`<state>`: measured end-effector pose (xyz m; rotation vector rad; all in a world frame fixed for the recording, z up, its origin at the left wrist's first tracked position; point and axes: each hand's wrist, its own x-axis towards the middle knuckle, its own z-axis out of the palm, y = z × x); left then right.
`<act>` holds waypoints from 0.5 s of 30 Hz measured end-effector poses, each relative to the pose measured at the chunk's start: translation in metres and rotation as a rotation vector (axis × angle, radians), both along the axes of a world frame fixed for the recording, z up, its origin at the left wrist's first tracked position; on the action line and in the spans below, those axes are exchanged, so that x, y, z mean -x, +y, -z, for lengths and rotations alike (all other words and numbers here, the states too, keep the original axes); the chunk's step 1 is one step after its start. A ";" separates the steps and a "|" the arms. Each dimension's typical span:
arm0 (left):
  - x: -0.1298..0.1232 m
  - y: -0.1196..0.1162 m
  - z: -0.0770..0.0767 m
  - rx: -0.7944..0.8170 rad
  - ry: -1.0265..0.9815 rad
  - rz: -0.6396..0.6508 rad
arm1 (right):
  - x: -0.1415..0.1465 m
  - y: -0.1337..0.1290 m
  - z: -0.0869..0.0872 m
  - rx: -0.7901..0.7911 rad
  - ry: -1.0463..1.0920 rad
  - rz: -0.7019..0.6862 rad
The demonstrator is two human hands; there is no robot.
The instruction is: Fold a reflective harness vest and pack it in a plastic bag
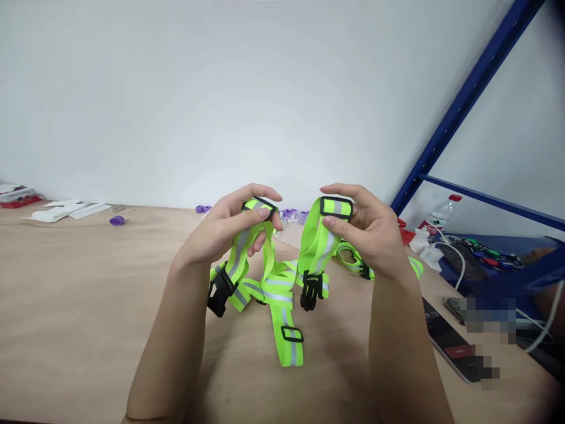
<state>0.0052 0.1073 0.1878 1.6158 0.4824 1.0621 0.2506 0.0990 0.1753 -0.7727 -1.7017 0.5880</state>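
A neon green strap harness (278,296) with silver reflective stripes hangs and lies in front of me. My left hand (233,221) is closed on one strap at a black slide adjuster (260,206), and a black buckle half (221,291) dangles below it. Around the other strap, at a second adjuster (336,207), my right hand (364,221) pinches with thumb and fingers. Beneath that strap hangs a black prong buckle (311,290). A lower strap end with its own slider (292,334) reaches toward me over the table.
The brown table (79,318) carries white papers (66,211) and a purple roll (117,220) at left. Behind my right forearm is another green strap (349,257). At right are a phone (452,344), a bottle (444,213), cables and a blue metal frame (468,76).
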 end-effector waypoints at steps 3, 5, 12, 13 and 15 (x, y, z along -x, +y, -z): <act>-0.004 -0.001 0.001 -0.035 0.061 -0.029 | 0.000 0.000 -0.001 0.035 -0.032 -0.036; -0.008 -0.002 0.000 -0.057 0.118 -0.081 | 0.001 0.000 -0.001 0.034 -0.087 -0.047; -0.025 -0.006 0.002 -0.100 0.244 -0.146 | 0.010 -0.003 0.000 0.137 -0.203 -0.150; -0.026 -0.005 0.003 -0.116 0.251 -0.158 | 0.011 -0.004 0.000 0.193 -0.219 -0.173; -0.028 -0.004 0.006 -0.165 0.258 -0.177 | 0.011 -0.007 -0.001 0.275 -0.232 -0.214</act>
